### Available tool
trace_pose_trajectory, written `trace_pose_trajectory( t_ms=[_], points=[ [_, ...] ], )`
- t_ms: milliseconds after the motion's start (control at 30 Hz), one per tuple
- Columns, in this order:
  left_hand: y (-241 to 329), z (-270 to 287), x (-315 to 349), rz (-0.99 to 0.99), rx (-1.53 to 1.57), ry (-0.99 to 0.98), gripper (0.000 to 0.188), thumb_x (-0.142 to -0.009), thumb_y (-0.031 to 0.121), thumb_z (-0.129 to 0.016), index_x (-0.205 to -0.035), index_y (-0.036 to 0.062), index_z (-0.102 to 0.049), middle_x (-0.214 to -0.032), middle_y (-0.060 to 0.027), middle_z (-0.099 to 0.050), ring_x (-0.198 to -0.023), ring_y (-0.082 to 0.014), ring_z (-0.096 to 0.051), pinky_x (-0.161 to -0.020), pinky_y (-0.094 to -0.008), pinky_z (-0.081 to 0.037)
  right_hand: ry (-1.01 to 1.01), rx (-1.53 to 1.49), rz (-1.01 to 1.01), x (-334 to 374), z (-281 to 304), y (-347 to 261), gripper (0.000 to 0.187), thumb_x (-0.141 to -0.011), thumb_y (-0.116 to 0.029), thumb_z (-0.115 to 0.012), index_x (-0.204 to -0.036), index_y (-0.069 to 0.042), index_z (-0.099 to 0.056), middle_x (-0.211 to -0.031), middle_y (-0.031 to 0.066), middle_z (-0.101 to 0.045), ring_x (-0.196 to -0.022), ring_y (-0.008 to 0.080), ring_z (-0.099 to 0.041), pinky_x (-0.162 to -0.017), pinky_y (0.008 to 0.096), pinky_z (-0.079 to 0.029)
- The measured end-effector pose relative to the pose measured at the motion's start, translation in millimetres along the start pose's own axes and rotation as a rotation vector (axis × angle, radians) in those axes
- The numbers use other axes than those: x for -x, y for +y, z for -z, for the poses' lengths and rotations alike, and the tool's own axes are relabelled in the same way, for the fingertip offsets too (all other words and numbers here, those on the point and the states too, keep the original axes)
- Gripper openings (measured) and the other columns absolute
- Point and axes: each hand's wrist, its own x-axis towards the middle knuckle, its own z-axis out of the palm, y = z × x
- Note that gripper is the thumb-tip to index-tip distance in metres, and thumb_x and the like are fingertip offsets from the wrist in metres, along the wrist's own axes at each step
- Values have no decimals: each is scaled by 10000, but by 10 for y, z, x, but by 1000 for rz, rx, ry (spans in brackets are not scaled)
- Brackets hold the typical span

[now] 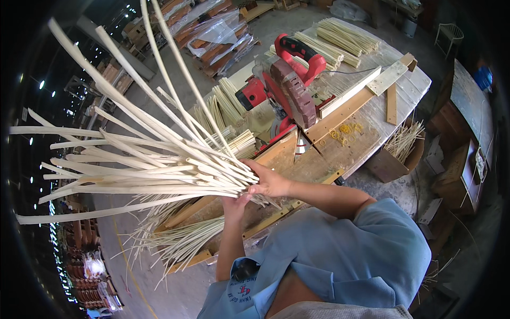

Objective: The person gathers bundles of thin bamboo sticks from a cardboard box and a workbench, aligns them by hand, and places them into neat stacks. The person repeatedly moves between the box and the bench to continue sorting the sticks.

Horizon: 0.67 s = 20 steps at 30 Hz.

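A large bundle of pale rattan canes (pixel 212 173) is gathered in both my hands, its long loose ends fanning out to the left. My left hand (pixel 236 203) is closed around the bundle's near end from below. My right hand (pixel 270 182) wraps the same end from the right, its thumb close to the left hand. Short cane tips stick out just past my fingers. Beyond my hands stands a red miter saw (pixel 292 87) on the workbench (pixel 372 127). Thinner canes (pixel 194 234) lie on the bench below the bundle, partly hidden by it.
Cut cane bundles (pixel 348 37) lie at the bench's far end, with others (pixel 226 98) left of the saw. Yellow rubber bands (pixel 345 130) lie near a wooden fence (pixel 340 114). A cardboard box (pixel 390 165) of thin canes stands right of the bench. Plastic-wrapped wood stacks (pixel 218 37) stand behind.
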Motion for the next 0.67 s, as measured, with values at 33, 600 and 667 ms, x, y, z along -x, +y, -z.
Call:
trace_pose_trajectory(
  t_ms=[33,600,667],
  points=[
    [13,-3,23,-9,42,17,880,-767,276,-809,-1461,-25,-359,-1399,-128,-491,-1274,-244,-499,-1092,-399,-402,15,19,49,3,-17,9,1107,-845,-689,-654,-1523,62,-204,-1453,243,-421,-1352,303,-443,-1132,403,-353],
    [371,-209,112,-4,166,581,669,-894,-74,-571,-1486,-27,-263,-1418,-189,-456,-1252,-280,-509,-1078,-406,-426,-77,422,68,69,-415,-100,1079,-838,-288,-758,-1570,30,-33,-1641,242,-94,-1505,407,-171,-1211,493,-199],
    [380,-181,75,-75,194,505,705,-918,-43,-562,-1520,-11,-195,-1466,-188,-414,-1273,-280,-495,-1096,-401,-409,-91,275,121,19,-379,72,1072,-858,-332,-764,-1605,-82,-38,-1656,220,-55,-1526,399,-100,-1227,484,-156]
  ],
)
